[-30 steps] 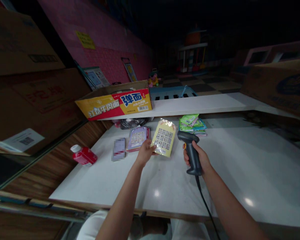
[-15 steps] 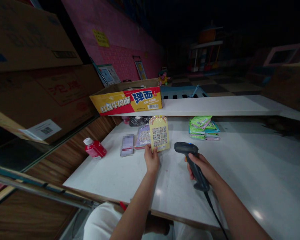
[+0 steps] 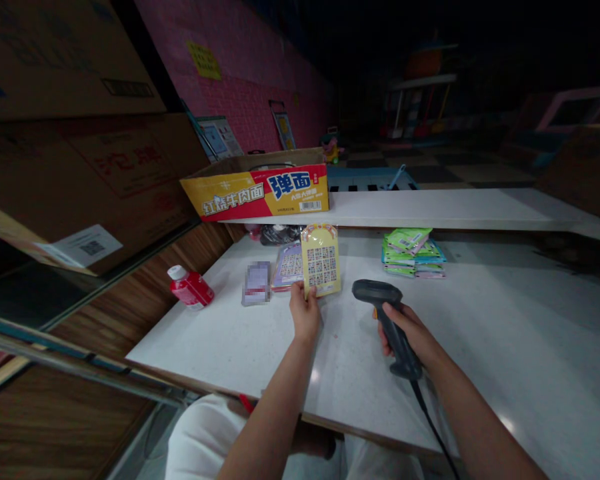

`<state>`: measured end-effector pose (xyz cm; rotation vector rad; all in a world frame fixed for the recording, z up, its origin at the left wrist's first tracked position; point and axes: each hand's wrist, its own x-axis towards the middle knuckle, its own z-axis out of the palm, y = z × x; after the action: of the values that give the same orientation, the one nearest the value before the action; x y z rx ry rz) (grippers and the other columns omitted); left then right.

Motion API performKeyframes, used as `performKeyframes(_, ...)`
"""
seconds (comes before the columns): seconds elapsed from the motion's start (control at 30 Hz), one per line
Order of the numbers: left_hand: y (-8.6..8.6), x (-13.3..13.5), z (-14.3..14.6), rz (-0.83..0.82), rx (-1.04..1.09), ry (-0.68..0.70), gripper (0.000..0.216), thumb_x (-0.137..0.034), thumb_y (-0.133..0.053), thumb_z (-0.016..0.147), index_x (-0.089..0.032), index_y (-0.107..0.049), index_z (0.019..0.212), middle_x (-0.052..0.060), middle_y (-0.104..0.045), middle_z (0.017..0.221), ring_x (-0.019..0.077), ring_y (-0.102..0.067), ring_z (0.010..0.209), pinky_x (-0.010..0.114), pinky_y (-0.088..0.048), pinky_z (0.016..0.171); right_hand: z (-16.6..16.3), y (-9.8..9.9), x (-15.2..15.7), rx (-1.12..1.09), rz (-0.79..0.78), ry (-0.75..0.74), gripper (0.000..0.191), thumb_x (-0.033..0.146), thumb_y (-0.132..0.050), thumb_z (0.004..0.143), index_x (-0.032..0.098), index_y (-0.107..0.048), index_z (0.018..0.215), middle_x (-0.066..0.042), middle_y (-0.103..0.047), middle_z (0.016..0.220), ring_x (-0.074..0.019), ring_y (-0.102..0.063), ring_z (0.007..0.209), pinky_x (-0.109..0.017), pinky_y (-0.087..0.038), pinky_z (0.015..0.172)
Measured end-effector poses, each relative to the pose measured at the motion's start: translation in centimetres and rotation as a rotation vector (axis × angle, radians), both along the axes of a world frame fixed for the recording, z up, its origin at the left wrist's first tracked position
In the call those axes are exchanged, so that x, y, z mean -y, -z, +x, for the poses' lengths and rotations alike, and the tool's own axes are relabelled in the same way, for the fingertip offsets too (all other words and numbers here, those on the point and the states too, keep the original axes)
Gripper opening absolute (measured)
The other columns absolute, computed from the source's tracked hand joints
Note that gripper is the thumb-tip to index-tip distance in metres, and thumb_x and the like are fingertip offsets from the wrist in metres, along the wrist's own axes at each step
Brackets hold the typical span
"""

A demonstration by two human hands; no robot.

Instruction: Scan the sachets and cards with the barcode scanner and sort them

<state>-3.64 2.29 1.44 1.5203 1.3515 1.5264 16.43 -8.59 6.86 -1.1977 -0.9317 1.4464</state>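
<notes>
My left hand (image 3: pixel 305 308) pinches the lower edge of a yellow packet (image 3: pixel 321 259), whose face carries a grid of small pictures. The packet is tilted up above the white table. Wrapped around the handle of a dark barcode scanner (image 3: pixel 393 327) is my right hand (image 3: pixel 413 337); the scanner's head points left toward the packet. Just left of the yellow packet lies a stack of purple packets (image 3: pixel 287 267), partly hidden by it. A pile of green packets (image 3: pixel 411 252) rests farther back on the right.
A phone-like blurred rectangle (image 3: pixel 257 283) and a red bottle with a white cap (image 3: pixel 191 288) are on the left of the table (image 3: pixel 220 347). Above the back edge runs a raised white shelf (image 3: pixel 430 208) bearing a yellow and red carton (image 3: pixel 260 193). Large cardboard boxes (image 3: pixel 80 180) are stacked at left.
The camera view has shifted slightly. Both hands keep their holds on the yellow packet and the scanner, with little other visible movement.
</notes>
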Motion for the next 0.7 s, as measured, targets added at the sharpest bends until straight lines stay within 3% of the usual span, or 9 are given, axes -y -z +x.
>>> performKeyframes(0.23, -1.1, 0.2, -1.0, 0.053, 0.101, -0.069, 0.028, -0.041, -0.051, 0.086, -0.02, -0.045, 0.103, 0.007, -0.062, 0.105, 0.0188, -0.064, 0.091, 0.032, -0.056, 0.075, 0.4, 0.2, -0.4, -0.048, 0.025, 0.078, 0.046, 0.064, -0.058, 0.077, 0.019, -0.056, 0.085, 0.002, -0.06, 0.046, -0.0146, -0.055, 0.034, -0.022, -0.04, 0.031)
performKeyframes(0.37, -2.7, -1.6, -3.5, 0.0, 0.139, -0.177, 0.036, -0.042, -0.05, 0.086, -0.019, -0.044, 0.113, 0.009, -0.061, 0.109, 0.0187, -0.066, 0.085, 0.03, -0.057, 0.064, 0.4, 0.3, -0.5, -0.064, 0.031, 0.088, 0.047, 0.065, -0.059, 0.075, 0.019, -0.055, 0.083, 0.001, -0.059, 0.045, -0.015, -0.054, 0.033, -0.023, -0.042, 0.032)
performKeyframes(0.53, -5.1, -4.7, -6.2, -0.114, -0.166, -0.279, 0.027, -0.03, -0.051, 0.084, -0.016, -0.057, 0.106, 0.008, -0.066, 0.089, 0.0219, -0.066, 0.083, 0.035, -0.054, 0.074, 0.2, 0.5, -0.5, -0.066, 0.042, 0.075, 0.044, 0.063, -0.058, 0.077, 0.02, -0.055, 0.084, 0.001, -0.06, 0.046, -0.0147, -0.055, 0.034, -0.022, -0.04, 0.031)
performKeyframes(0.7, -6.4, -3.3, -6.7, -0.168, -0.685, -0.392, 0.028, -0.031, -0.049, 0.085, -0.014, -0.066, 0.101, 0.014, -0.064, 0.095, 0.0303, -0.061, 0.098, 0.044, -0.047, 0.088, 0.1, 0.6, -0.5, -0.08, 0.032, 0.095, 0.044, 0.063, -0.059, 0.077, 0.019, -0.055, 0.083, 0.001, -0.06, 0.047, -0.0152, -0.055, 0.034, -0.023, -0.041, 0.031)
